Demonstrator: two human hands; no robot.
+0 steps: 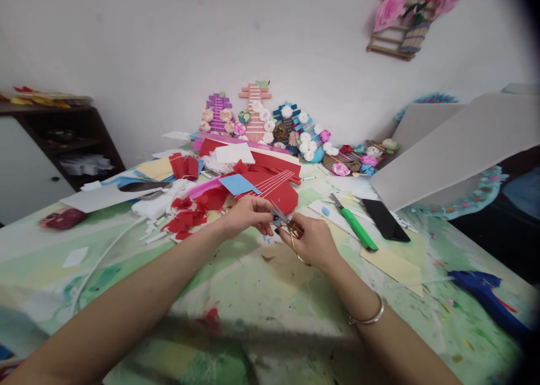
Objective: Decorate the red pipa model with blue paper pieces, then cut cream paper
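Observation:
Gold-handled scissors (298,254) are in my right hand (315,240), its fingers closed round the loops. Their blades point up and left toward my left hand (250,215). Between my left fingertips is a small piece of blue paper (277,222), partly hidden by the fingers and beside the blades. Tiny blue scraps (269,239) lie on the table below. Just beyond my hands, a larger blue paper sheet (237,184) rests on a red cut-out shape (283,198) with white lines.
Red paper scraps (185,219) and a white cord (99,250) lie to the left. On the right are a green utility knife (356,227), a black phone (386,221) and a blue glue gun (485,295). Flower-decorated crafts (255,115) stand against the wall.

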